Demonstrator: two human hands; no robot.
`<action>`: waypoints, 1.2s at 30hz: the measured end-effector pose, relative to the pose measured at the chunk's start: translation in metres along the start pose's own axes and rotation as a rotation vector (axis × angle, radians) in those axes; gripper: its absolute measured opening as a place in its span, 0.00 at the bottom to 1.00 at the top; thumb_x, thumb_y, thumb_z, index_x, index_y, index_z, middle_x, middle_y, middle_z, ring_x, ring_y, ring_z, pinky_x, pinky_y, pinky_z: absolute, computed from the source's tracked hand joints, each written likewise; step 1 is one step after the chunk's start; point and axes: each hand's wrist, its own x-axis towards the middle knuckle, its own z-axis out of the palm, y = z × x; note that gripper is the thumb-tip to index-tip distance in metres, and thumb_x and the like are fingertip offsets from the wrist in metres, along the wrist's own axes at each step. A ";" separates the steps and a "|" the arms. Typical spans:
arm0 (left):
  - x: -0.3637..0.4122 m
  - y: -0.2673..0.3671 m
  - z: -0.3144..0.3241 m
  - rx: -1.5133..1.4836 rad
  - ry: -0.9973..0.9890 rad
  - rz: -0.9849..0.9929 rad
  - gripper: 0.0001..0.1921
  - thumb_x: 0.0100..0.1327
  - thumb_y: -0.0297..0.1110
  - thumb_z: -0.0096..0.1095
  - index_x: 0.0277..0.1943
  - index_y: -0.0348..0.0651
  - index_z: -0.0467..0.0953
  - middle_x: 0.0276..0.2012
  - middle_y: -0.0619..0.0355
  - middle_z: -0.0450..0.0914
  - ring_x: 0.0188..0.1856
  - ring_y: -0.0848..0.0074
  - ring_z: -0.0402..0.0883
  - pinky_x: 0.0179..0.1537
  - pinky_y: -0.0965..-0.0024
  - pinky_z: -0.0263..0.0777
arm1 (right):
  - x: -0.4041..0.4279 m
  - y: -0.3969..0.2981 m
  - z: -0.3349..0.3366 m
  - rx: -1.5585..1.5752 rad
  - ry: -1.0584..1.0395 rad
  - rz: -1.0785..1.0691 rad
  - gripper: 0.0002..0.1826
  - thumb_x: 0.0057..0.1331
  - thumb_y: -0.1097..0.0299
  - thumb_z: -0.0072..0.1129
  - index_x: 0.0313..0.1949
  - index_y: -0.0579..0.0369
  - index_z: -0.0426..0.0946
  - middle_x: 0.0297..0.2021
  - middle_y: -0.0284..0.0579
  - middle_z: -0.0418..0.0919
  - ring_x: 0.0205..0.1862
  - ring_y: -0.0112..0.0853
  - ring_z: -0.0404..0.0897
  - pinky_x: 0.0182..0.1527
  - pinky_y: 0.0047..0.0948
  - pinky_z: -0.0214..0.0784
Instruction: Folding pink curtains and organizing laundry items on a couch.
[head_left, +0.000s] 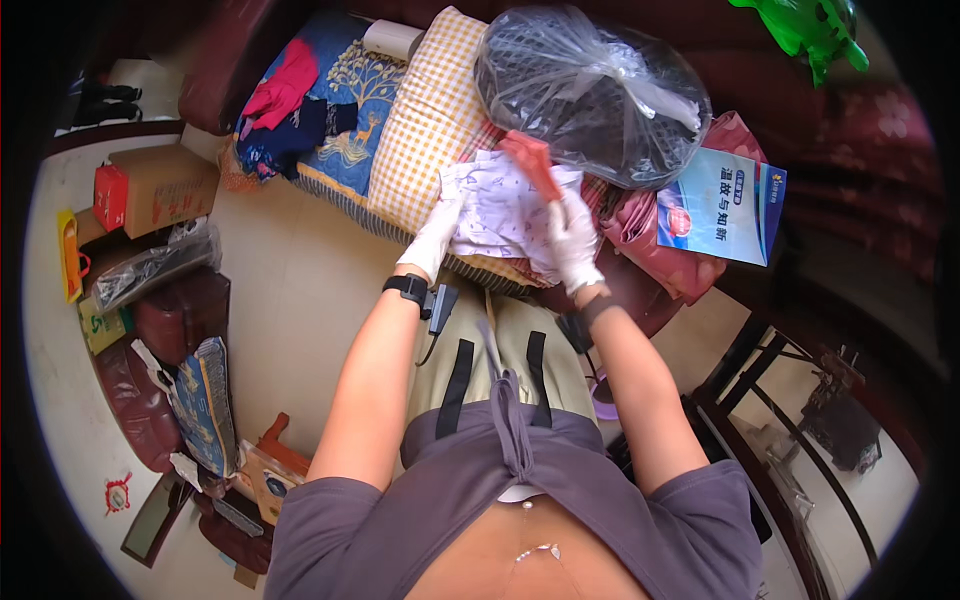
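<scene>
Both my hands wear thin white gloves. My left hand (439, 229) rests at the left edge of a white cloth garment with small purple prints (502, 202); whether its fingers grip the fabric cannot be told. In my right hand (574, 236), over the garment's right side, is the lower end of a red-orange object (534, 161), blurred, perhaps a brush or folded cloth. Under the garment lie a yellow-and-white checked quilt (424, 120) and a red plaid cloth (484, 139). Beyond my hands sits a dark round item in a knotted clear plastic bag (592, 97).
Pink clothing (281, 86) and navy clothing (289, 139) lie on a blue patterned cover (352, 90) at left. A blue printed booklet (720, 206) rests on pink fabric (645, 232) at right. Cardboard boxes (165, 187) stand far left. A purple-rimmed bin (604, 401) is beside my legs.
</scene>
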 end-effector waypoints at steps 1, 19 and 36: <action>-0.005 0.010 0.007 -0.202 -0.018 -0.119 0.34 0.65 0.55 0.48 0.64 0.37 0.57 0.57 0.50 0.71 0.58 0.65 0.70 0.56 0.60 0.68 | -0.005 -0.012 0.002 -0.025 -0.007 -0.146 0.18 0.62 0.66 0.51 0.52 0.55 0.71 0.47 0.53 0.74 0.49 0.48 0.73 0.52 0.42 0.63; -0.036 0.103 0.060 0.570 0.088 0.254 0.20 0.54 0.30 0.64 0.50 0.33 0.73 0.41 0.55 0.81 0.41 0.75 0.79 0.44 0.73 0.72 | 0.185 -0.043 -0.077 -0.937 -0.015 -0.157 0.51 0.43 0.46 0.70 0.66 0.24 0.51 0.68 0.40 0.50 0.67 0.51 0.49 0.59 0.71 0.42; -0.076 0.155 0.063 0.444 -0.043 0.062 0.22 0.56 0.31 0.65 0.53 0.34 0.70 0.45 0.56 0.78 0.45 0.77 0.76 0.49 0.73 0.69 | 0.326 0.035 -0.043 0.305 0.704 0.310 0.14 0.62 0.65 0.48 0.35 0.65 0.77 0.29 0.56 0.79 0.34 0.40 0.78 0.40 0.34 0.68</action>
